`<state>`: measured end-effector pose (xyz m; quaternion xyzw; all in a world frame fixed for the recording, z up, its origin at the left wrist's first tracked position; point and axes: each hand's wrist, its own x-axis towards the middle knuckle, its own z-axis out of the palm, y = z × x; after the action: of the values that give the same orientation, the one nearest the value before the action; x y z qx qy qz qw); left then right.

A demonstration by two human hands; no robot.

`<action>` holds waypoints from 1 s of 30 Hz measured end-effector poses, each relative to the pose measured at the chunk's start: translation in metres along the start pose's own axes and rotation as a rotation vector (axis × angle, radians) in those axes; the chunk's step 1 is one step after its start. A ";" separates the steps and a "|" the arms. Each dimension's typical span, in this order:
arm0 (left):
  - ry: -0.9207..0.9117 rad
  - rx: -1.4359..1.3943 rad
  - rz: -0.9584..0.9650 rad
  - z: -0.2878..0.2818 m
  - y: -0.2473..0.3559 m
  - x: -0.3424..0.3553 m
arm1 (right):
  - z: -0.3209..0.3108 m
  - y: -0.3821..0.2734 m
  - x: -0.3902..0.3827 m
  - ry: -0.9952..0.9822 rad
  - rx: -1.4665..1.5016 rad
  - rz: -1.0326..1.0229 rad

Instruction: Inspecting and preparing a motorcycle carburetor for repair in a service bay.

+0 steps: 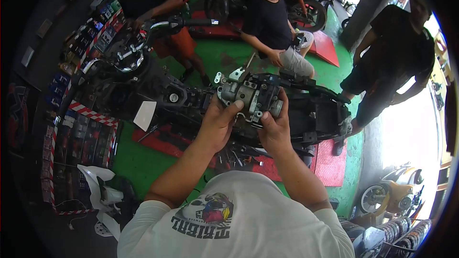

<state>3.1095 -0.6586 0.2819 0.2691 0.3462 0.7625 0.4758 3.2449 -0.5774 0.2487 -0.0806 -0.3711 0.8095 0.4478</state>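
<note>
Both my hands hold a throttle body [246, 94] up over the stripped motorcycle [162, 88]. It has a silver metal casing, black parts on its right half and a bracket sticking up at its top left. My left hand [221, 122] grips its left end, thumb lying on the silver casing. My right hand [276, 126] closes round the right end, thumb at the lower edge near a round fitting. The fingers behind the part are mostly hidden. Beneath it, the motorcycle lies crosswise, handlebar [131, 50] to the left and bare rear frame [318, 110] to the right.
A white panel [145, 116] rests by the motorcycle. Loose tools [236, 157] lie on a red platform [165, 141] below. Three people stand or sit on the far side. Striped shelving [81, 148] and white fairings [98, 181] are at left; tyres [397, 231] stand lower right.
</note>
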 end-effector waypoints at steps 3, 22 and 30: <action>0.040 0.075 -0.120 0.002 0.006 0.003 | 0.003 -0.005 0.002 0.013 0.035 0.000; 0.047 0.096 -0.331 -0.039 0.010 -0.001 | 0.015 -0.017 0.001 -0.054 -0.841 -0.026; 0.056 0.148 -0.227 -0.017 0.003 -0.017 | 0.037 -0.020 -0.010 -0.111 -1.059 0.009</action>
<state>3.1021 -0.6791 0.2723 0.2412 0.4428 0.6833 0.5281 3.2467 -0.5988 0.2862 -0.2544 -0.7516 0.5164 0.3221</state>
